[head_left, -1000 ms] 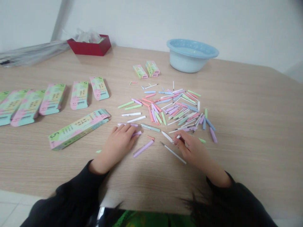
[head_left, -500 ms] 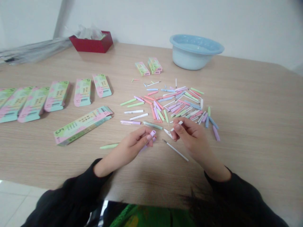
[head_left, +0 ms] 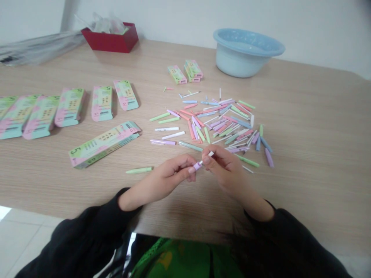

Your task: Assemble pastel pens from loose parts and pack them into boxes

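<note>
My left hand is closed around a purple pen barrel, its open end pointing up and right. A small white pen part is pinched in my right hand. Its narrow end meets the mouth of the purple barrel; how far it goes in, I cannot tell. Just left of my left hand lies a green pen barrel. Beyond both hands spreads a loose heap of pastel pen barrels and white refills. A thin white refill shows partly behind my right hand.
Several pastel cartons stand in a row on the left, with one longer-lying carton nearer. Small cartons sit at the back. A red box holding plastic bags and a blue basin stand against the wall.
My hands have come together, bringing the white part to the purple barrel's end. The view has tilted down a little, so the table things sit higher.
</note>
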A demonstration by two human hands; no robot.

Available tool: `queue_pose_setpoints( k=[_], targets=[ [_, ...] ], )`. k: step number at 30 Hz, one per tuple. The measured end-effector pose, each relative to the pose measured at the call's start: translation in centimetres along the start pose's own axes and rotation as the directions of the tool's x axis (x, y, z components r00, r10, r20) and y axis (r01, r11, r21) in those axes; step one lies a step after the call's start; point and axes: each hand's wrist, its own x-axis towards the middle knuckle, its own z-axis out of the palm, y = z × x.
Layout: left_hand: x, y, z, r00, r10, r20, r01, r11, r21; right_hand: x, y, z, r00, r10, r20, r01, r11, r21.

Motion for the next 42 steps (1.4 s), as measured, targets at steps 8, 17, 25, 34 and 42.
queue_pose_setpoints(
  k=[8,17,25,34,42],
  targets=[
    [0.0,0.3,0.0,1.000,0.007,-0.021,-0.007,1.000,-0.001,-0.2,-0.1,0.1,0.998,-0.035,0.043,0.040,0.991,-0.127],
    [0.0,0.1,-0.2,0.998,0.051,-0.021,-0.052,0.997,-0.049,-0.3,0.2,-0.4,0.991,-0.038,0.127,0.050,0.994,-0.095],
    [-0.2,0.6,-0.3,0.996,0.043,-0.083,-0.047,0.997,-0.054,-1.0,-0.2,-0.4,0.997,-0.025,0.073,0.035,0.989,-0.140],
    [-0.4,0.4,-0.9,0.994,0.039,-0.100,-0.069,0.943,-0.324,-1.5,0.6,-1.0,0.998,0.040,0.042,-0.030,0.975,-0.219],
    [-0.5,0.0,-1.0,0.993,-0.017,-0.118,-0.037,0.897,-0.440,-1.5,0.9,-1.2,0.995,0.090,0.034,-0.081,0.974,-0.212]
  ],
)
